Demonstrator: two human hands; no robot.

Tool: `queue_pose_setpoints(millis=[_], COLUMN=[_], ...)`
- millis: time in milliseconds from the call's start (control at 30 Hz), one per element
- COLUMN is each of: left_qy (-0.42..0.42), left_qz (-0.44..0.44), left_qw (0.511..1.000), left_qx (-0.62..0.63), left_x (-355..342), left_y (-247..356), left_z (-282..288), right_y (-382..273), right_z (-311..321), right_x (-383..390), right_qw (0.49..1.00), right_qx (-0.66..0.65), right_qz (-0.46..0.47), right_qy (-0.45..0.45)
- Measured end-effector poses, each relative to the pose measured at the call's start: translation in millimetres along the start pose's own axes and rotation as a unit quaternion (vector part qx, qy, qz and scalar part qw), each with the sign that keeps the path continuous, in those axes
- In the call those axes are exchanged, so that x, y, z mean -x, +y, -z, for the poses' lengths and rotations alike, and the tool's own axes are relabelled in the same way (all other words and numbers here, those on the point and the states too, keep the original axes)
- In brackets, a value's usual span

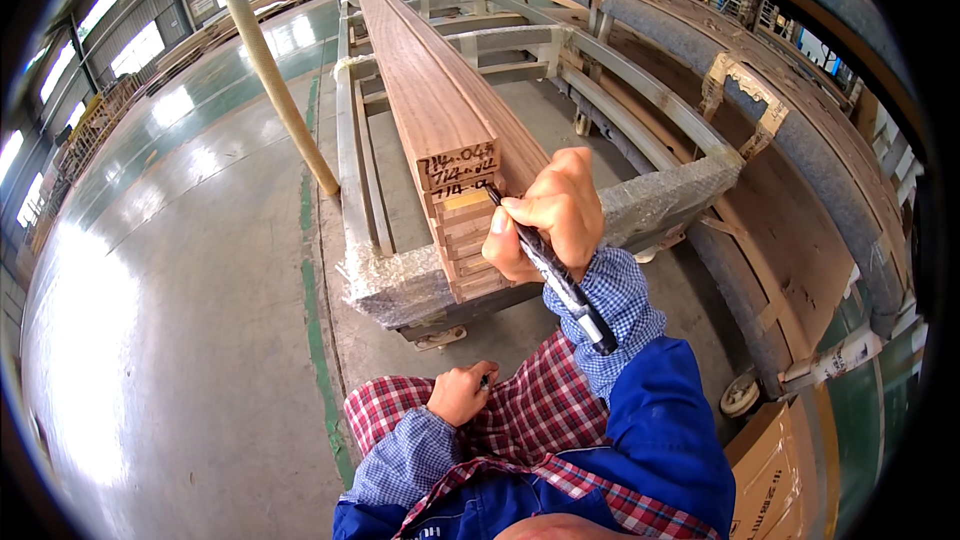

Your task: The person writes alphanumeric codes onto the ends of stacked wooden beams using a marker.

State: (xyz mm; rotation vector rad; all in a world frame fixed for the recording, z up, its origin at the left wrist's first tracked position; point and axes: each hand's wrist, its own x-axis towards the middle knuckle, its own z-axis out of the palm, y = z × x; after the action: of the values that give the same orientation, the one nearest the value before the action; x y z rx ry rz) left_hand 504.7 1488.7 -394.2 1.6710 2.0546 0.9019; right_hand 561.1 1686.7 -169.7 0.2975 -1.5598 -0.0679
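Seen from the head of a person in a large workshop. At the centre of the frame, the right grip [555,210], a bare hand, is closed around a black-and-white marker [565,290], whose tip is touching or just beside the end of the third board down in a stack of brown wooden boards [430,90]. The stack runs from the centre to the top of the frame, lying on a metal frame [650,195] partly wrapped in clear film. At lower centre, the left grip [458,396] rests on the plaid-covered lap [540,390], curled around a small dark object [487,380], possibly a cap, mostly hidden.

The right hand's fingers might brush wet ink and smear it. The tip could catch in a seam between boards and spoil a stroke. A nudge might shift the metal frame, which stands on casters [440,338], if these are unlocked.

Black handwritten figures mark the ends of the top three boards; the third line looks partial. At lower right, a cardboard box [770,470] bears dark printed characters. Pale lettering, cut short, shows on the blue jacket [670,420] at the bottom edge.
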Motion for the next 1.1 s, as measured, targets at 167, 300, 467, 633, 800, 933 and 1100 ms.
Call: queue_pose_setpoints(millis=[167,300,467,633,800,933,1100], left_qy=[0.014,-0.011,-0.020,-0.018,0.010,0.011,-0.007], left_qz=[-0.013,0.015,0.022,0.036,0.005,0.000,0.033], left_qw=[1.000,1.000,1.000,0.999,1.000,1.000,0.999], left_qx=[0.006,0.003,-0.009,0.020,0.023,0.018,0.032], left_x=[1,0,-2,-2,-2,-3,-2], left_y=[-1,4,8,12,1,1,5], left_z=[-1,4,10,11,3,2,7], right_y=[-3,-7,-16,-14,-12,-13,-16], right_z=[-5,-5,-4,-3,-2,-2,0], right_x=[0,-1,3,7,11,11,4], right_qw=[0.999,0.998,0.996,0.996,0.997,0.996,0.996], right_qx=[0.023,0.056,0.087,0.088,0.081,0.090,0.085], right_qz=[0.009,0.019,0.001,0.003,0.014,0.015,-0.009], right_qy=[0.021,0.020,-0.020,0.012,-0.008,-0.011,-0.019])
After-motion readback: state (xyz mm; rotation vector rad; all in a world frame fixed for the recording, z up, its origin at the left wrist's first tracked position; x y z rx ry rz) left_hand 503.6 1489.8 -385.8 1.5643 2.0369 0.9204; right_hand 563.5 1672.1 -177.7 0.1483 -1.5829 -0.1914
